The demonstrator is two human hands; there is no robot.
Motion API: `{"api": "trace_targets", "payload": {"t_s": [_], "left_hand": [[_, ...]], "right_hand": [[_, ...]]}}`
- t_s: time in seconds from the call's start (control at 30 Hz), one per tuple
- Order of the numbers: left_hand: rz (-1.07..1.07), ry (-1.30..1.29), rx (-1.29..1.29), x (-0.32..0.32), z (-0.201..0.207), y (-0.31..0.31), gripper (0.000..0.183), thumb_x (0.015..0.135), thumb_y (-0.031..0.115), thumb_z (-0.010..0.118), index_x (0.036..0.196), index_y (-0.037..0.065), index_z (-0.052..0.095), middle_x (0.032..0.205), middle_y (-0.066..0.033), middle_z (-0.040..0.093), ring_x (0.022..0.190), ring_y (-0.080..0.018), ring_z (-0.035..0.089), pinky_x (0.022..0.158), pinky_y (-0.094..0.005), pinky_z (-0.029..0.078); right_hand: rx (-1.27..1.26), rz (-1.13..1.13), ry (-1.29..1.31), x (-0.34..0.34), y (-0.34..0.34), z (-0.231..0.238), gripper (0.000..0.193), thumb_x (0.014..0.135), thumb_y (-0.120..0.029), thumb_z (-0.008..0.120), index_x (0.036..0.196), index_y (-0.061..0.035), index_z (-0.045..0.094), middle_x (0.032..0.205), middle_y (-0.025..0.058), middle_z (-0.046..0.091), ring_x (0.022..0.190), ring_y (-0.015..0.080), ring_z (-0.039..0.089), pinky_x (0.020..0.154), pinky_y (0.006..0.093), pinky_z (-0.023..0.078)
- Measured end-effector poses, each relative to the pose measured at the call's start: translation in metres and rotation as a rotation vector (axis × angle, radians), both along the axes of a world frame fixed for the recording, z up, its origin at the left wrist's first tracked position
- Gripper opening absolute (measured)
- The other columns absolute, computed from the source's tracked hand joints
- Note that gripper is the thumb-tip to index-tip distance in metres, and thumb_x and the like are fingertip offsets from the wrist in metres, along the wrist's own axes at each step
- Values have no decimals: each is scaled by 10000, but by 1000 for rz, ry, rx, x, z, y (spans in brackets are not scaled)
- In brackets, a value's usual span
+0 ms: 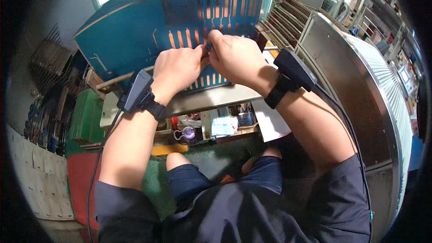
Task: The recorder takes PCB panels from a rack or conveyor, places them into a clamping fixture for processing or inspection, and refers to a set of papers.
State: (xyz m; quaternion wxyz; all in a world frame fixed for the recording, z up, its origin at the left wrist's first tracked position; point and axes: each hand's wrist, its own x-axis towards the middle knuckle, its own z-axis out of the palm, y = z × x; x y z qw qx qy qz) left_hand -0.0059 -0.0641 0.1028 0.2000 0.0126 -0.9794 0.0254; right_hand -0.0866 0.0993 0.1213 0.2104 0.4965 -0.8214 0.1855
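Observation:
In front of me stands a large blue panel (121,40) with copper-coloured strips and thin traces, like a circuit board. More panels are stacked upright behind it. My left hand (177,69) and my right hand (238,58) meet before its middle. Both are closed, with fingertips pressed together at one spot. Something small and dark shows between them, too hidden to name. Whether my fingers touch the panel cannot be seen. Each wrist carries a black strapped device with a cable.
Below the panel is a pale ledge (216,97). Under it, an open drawer holds a purple cup (188,133) and papers. A wire rack (288,20) and a metal machine (346,67) stand at right; green boards (86,117) lean at left.

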Motion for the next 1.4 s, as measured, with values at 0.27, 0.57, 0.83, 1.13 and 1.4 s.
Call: {"api": "trace_targets", "payload": {"t_s": [0.27,0.57,0.83,1.13,1.4], "left_hand": [[-19,5,-54,0,-4,-1,306,1006,428,561,1061,138,641,843,-134,723,779,-385,710,640,-517,565],[-82,118,-61,-1,-9,-3,223,1017,393,547,1061,203,654,827,-77,739,739,-317,722,609,-459,571],[-7,2,4,0,0,6,194,997,304,539,1120,190,637,878,-129,736,798,-371,712,674,-511,559],[32,15,30,-1,-4,6,176,949,255,533,1054,140,616,888,-153,724,827,-404,696,715,-549,543],[38,134,35,0,-8,13,278,970,398,604,963,123,652,857,-146,725,798,-378,703,665,-508,535]], "right_hand": [[289,155,58,-21,18,24,268,943,-196,631,1157,-38,604,963,187,703,932,374,704,812,485,563],[325,138,330,-27,10,21,404,997,-414,595,836,-63,716,832,120,716,839,329,723,785,431,573],[37,31,348,-26,11,-11,379,989,-385,601,819,-65,713,846,124,724,833,304,720,778,410,577],[-228,-174,177,2,0,-26,367,973,-362,631,811,-54,749,791,164,733,755,334,736,724,426,595],[-5,-131,-52,-6,12,-4,470,1008,-426,552,825,-47,760,816,177,740,819,350,741,749,464,595]]}}
